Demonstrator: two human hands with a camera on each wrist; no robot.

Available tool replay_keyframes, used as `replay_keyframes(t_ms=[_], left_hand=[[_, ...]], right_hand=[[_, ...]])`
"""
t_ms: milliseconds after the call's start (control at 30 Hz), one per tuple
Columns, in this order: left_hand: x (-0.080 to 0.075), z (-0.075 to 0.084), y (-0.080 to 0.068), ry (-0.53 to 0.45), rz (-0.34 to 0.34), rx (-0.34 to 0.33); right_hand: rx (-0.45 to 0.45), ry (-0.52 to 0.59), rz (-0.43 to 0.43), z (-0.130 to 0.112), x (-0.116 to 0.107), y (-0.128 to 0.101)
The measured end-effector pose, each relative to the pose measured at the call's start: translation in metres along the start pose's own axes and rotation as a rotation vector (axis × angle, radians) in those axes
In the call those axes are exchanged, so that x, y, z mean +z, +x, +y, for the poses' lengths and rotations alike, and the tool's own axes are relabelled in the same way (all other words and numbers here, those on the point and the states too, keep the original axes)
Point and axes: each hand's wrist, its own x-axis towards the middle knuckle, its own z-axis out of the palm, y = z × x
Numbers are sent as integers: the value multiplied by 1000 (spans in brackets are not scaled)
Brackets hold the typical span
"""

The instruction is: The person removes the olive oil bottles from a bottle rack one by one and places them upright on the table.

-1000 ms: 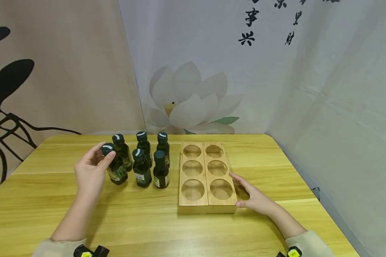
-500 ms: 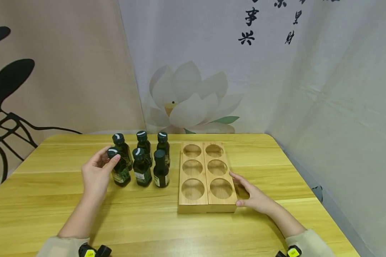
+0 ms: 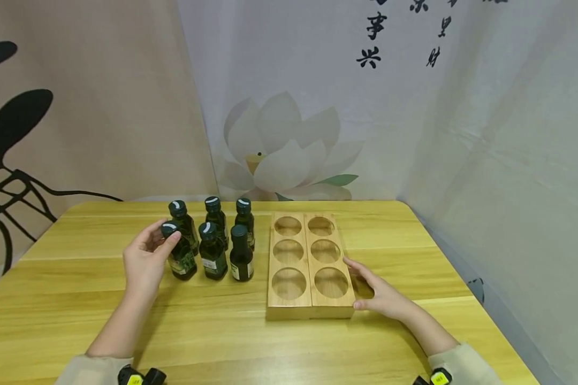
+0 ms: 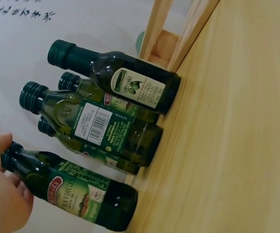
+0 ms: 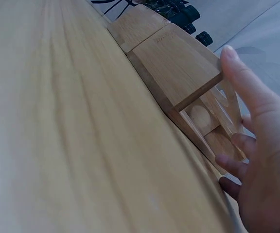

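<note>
**Left hand on a bottle cap, right hand against the wooden rack**

While the small dark green glass oil bottle with a red-and-gold label (image 3: 181, 258) stands upright on the pale yellow wooden worktop (image 3: 212, 331), the left hand (image 3: 144, 262) holds it at the top, thumb and fingers curled round its dark screw cap. This bottle is the front left one of a group of six. In the left wrist view the same bottle (image 4: 77, 191) shows its cap tucked behind the fingers (image 4: 4, 194), its base planted on the wood.

Just beside it to the right stand the second front bottle with a white barcode label (image 3: 213, 259) and the taller dark bottle with an olive label (image 3: 241, 262), all close together. Behind them the back row of three matching green bottles (image 3: 215, 214) stands near the far edge.

To the right of the bottles, a little apart from them, lies the light bamboo rack with six round holes (image 3: 310, 264), two columns of three. The right hand (image 3: 380, 294) rests against the rack's right side, fingers relaxed and nearly straight, the fingertips touching the wood without closing on it. The right wrist view shows the thumb (image 5: 242, 77) at the rack's upper edge and the fingers by its open side.

Behind the worktop hangs a grey cloth backdrop printed with a white lotus flower (image 3: 284, 155).
</note>
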Motion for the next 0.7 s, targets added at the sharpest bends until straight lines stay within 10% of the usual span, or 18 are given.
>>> replay_keyframes(t_ms=[200,700], left_hand=[[-7,8,1,110,-98,4],[-58,22,30,380,-239,305]], right_hand=[[22,7,-26,-6,-8,-2],[53,-261,119,-38,-52,4]])
